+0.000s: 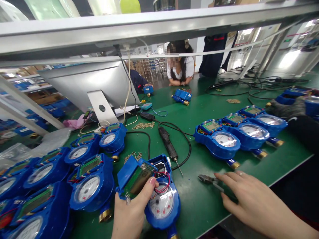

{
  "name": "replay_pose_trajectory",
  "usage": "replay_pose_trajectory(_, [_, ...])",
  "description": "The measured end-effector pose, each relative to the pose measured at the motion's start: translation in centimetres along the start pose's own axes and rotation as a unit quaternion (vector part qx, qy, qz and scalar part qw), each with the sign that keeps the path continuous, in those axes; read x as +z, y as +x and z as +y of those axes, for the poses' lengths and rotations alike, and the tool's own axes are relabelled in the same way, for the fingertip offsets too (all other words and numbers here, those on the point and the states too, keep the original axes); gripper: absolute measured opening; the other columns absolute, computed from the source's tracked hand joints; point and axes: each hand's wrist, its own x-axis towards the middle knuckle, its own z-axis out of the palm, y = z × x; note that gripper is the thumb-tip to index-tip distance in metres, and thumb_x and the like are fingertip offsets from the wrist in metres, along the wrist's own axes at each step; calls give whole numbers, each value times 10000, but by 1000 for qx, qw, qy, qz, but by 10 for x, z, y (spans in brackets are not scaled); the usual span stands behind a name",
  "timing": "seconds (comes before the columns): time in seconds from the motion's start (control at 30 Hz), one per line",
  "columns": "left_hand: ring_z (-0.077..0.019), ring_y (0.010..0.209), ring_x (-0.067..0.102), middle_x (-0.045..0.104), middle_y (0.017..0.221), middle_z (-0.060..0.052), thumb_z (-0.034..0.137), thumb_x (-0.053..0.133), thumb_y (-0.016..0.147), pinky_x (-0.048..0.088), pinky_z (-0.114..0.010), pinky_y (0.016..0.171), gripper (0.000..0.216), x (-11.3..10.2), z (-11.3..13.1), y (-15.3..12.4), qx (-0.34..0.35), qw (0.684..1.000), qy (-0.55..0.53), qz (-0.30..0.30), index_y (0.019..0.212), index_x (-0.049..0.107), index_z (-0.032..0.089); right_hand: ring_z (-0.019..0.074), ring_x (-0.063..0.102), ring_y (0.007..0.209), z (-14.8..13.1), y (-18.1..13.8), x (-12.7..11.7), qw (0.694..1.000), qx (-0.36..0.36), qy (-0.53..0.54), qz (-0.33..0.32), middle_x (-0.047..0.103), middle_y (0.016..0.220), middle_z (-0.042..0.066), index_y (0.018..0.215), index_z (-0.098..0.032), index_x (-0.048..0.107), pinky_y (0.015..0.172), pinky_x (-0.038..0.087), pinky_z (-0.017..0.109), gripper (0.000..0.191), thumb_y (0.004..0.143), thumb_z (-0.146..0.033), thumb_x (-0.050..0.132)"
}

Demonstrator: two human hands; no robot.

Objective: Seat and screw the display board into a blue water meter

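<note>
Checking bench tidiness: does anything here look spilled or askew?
Yes. Small brass screws lie scattered loose on the green mat, and the left hand holds an opened blue water meter with red wires exposed.

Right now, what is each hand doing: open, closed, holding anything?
Left hand: closed on the opened display cover of a blue water meter.
Right hand: open, empty, fingers flat beside the small pliers.

No text on the meter dials [161, 203] or displays is legible.
</note>
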Motion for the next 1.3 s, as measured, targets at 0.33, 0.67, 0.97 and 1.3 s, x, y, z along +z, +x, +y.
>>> replay_pose_trajectory(0.33, [-198, 638, 698, 730, 705, -56, 331, 809, 681, 596, -208, 612, 196, 2, 0, 1, 2, 1000, -3, -30, 699, 732, 151, 200, 638, 948, -55, 33, -38, 982, -28, 112, 147, 637, 1113, 83, 1231, -189, 550, 729, 579, 318, 384, 908, -384, 478])
replay_pose_trajectory(0.67, [-218, 740, 721, 752, 834, -61, 293, 814, 683, 611, -223, 690, 216, 7, 2, -3, -4, 999, -31, -24, 839, 746, 161, 238, 613, 926, -73, 48, -37, 977, -34, 123, 169, 623, 1077, 127, 1222, -166, 583, 733, 543, 366, 381, 880, -325, 525])
replay_pose_trajectory(0.97, [-218, 749, 722, 752, 866, -64, 297, 813, 693, 612, -222, 689, 213, 7, 1, -2, -12, 999, -35, -36, 852, 753, 168, 225, 611, 889, -78, 50, -36, 977, -29, 134, 162, 625, 1063, 117, 1227, -165, 587, 714, 539, 362, 384, 877, -314, 533])
replay_pose_trajectory(1.3, [-196, 655, 707, 740, 744, -55, 285, 802, 699, 604, -207, 640, 149, 3, 0, -1, 4, 999, -35, -40, 731, 733, 157, 212, 615, 878, -80, 52, -37, 974, -34, 149, 169, 637, 1034, 117, 1210, -158, 611, 709, 535, 338, 373, 879, -312, 534])
